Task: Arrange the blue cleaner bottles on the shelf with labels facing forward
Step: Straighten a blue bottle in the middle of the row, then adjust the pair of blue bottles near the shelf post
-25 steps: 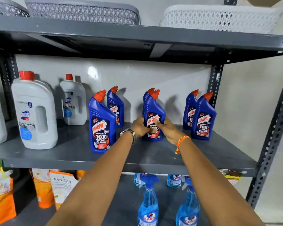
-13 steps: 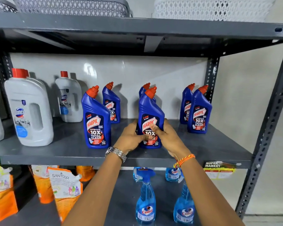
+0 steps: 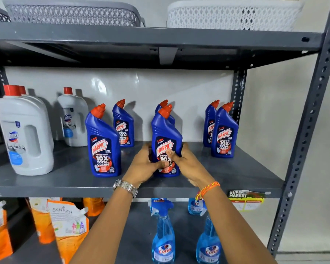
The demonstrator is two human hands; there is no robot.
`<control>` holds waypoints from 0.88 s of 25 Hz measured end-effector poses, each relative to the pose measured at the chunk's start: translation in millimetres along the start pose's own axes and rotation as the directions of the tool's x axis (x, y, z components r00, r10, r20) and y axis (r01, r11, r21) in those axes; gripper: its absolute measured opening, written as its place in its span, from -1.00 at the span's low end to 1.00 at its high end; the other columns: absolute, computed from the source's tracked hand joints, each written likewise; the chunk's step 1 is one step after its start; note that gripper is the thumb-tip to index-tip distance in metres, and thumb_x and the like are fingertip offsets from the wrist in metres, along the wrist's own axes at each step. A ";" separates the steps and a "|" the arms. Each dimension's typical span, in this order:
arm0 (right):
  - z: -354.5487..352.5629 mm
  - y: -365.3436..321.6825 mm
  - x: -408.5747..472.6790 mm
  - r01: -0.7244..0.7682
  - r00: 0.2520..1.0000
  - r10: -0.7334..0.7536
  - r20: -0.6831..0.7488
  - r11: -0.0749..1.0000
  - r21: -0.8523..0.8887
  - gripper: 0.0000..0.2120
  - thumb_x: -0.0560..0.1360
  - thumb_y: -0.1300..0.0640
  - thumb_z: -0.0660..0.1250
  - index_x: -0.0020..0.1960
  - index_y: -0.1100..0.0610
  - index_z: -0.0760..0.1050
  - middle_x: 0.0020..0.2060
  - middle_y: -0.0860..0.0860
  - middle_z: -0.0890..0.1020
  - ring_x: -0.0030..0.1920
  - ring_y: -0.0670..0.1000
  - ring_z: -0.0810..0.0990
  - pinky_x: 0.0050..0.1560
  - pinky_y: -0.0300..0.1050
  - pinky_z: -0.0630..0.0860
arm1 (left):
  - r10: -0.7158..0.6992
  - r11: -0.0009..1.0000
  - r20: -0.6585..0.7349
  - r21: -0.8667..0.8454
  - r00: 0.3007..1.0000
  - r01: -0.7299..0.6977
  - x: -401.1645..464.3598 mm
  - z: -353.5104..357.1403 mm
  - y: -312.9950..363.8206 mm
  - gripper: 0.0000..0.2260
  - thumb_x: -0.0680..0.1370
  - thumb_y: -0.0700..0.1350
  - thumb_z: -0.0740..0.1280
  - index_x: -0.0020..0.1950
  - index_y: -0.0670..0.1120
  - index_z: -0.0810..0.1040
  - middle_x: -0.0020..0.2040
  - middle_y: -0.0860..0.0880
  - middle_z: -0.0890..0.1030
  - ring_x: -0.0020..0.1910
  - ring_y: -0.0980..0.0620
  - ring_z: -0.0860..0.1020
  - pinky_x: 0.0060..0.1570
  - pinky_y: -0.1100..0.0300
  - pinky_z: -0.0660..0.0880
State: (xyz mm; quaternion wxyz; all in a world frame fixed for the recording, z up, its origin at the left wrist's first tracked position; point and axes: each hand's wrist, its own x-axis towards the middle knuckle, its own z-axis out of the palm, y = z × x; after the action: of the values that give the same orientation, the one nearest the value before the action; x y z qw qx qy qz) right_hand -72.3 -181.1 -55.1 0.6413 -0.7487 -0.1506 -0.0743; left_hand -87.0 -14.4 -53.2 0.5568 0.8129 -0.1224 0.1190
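Up front, both forearms reach forward and up to the grey metal shelf (image 3: 236, 174). The left hand (image 3: 144, 165) and right hand (image 3: 187, 162) clasp the lower body of a blue plastic cleaner bottle with a red cap (image 3: 165, 136) from either side, thumbs across its label. It stands upright near the shelf's front edge, label facing forward, between two more front blue bottles (image 3: 103, 143) (image 3: 224, 134).

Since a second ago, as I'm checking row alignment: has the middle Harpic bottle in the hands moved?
Yes. The held bottle has come forward toward the shelf's front edge, now roughly level with the front-left bottle.
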 end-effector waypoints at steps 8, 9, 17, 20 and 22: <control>-180.3 1.1 -0.8 0.009 0.800 -0.050 -0.598 0.997 -0.072 -0.49 0.57 0.05 0.35 0.41 0.17 0.24 0.17 -0.02 0.44 0.25 0.04 0.47 -0.03 -0.25 0.49 | 0.270 0.950 -0.239 -0.092 0.933 -0.299 -45.8 124.2 70.2 -0.56 0.42 -0.25 0.50 0.23 -0.03 0.46 0.08 0.07 0.61 0.11 0.10 0.63 0.14 0.32 0.52; -190.4 0.9 9.0 -0.041 0.823 -0.008 -0.568 0.996 -0.073 -0.45 0.58 0.01 0.33 0.44 0.18 0.19 0.20 0.00 0.41 0.25 0.04 0.46 -0.02 -0.24 0.50 | 0.183 0.975 -0.052 -0.120 0.982 -0.188 -27.6 144.4 79.6 -0.48 0.44 -0.24 0.49 0.33 -0.05 0.40 0.18 0.07 0.57 0.23 0.06 0.59 0.21 0.28 0.49; -203.3 30.0 57.0 -0.065 0.968 0.062 -0.243 0.998 -0.002 -0.58 0.62 -0.04 0.26 0.39 0.16 0.39 0.24 0.23 0.64 0.13 0.16 0.69 0.17 0.21 0.63 | 0.002 0.937 0.104 0.347 0.995 -0.038 102.5 183.5 85.8 -0.47 0.46 -0.19 0.47 0.39 -0.16 0.40 0.29 -0.19 0.60 0.26 -0.22 0.58 0.25 -0.03 0.51; -207.8 26.2 27.1 -0.005 0.975 -0.013 -0.220 0.997 -0.081 -0.57 0.61 -0.11 0.23 0.39 0.08 0.40 0.18 0.12 0.67 0.13 0.10 0.70 0.12 0.12 0.67 | 0.030 0.960 0.066 0.275 0.997 -0.048 80.5 186.6 77.3 -0.56 0.46 -0.18 0.48 0.31 -0.14 0.48 0.18 -0.14 0.66 0.13 -0.12 0.63 0.15 0.02 0.57; -207.8 28.6 3.9 0.019 0.980 -0.033 -0.195 0.997 -0.070 -0.59 0.61 -0.12 0.22 0.38 0.04 0.40 0.16 0.04 0.68 0.12 0.03 0.70 0.04 -0.01 0.68 | 0.081 0.971 0.032 0.222 0.996 -0.086 56.4 188.6 68.9 -0.58 0.45 -0.17 0.49 0.28 -0.15 0.50 0.12 -0.12 0.67 0.05 -0.06 0.64 0.12 0.02 0.60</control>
State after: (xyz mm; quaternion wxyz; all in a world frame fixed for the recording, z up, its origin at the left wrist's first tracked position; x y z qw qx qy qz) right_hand -42.5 -388.5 -46.2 0.6262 -0.7570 -0.0937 -0.1613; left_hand -45.9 -218.5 -40.5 0.4550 0.8657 -0.1488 0.1462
